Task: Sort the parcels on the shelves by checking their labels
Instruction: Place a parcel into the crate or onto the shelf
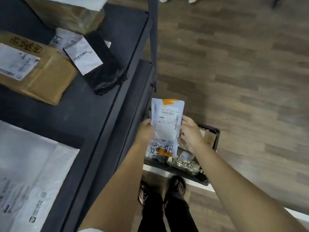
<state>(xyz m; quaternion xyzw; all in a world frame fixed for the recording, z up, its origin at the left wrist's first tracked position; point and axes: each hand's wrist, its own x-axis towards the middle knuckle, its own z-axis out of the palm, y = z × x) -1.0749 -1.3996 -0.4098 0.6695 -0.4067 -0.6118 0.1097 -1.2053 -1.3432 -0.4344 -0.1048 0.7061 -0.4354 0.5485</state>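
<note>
Wood-plank floor (pixel 242 72), dark metal shelf unit (pixel 107 101) at left. White plastic mailer with orange tape and barcode label (pixel 166 126) held just right of shelf edge, label facing camera, likely for reading. Left hand (pixel 145 129) and right hand (pixel 190 131) each pinch one long edge, keeping it flat. On shelf: two brown cardboard boxes (pixel 38 76), one black plastic-wrapped parcel (pixel 107 72), one small grey bag (pixel 65 37), one large white mailer (pixel 33 164). Dark crate (pixel 215 136) beside shelf foot holds more parcels; count unclear.
</note>
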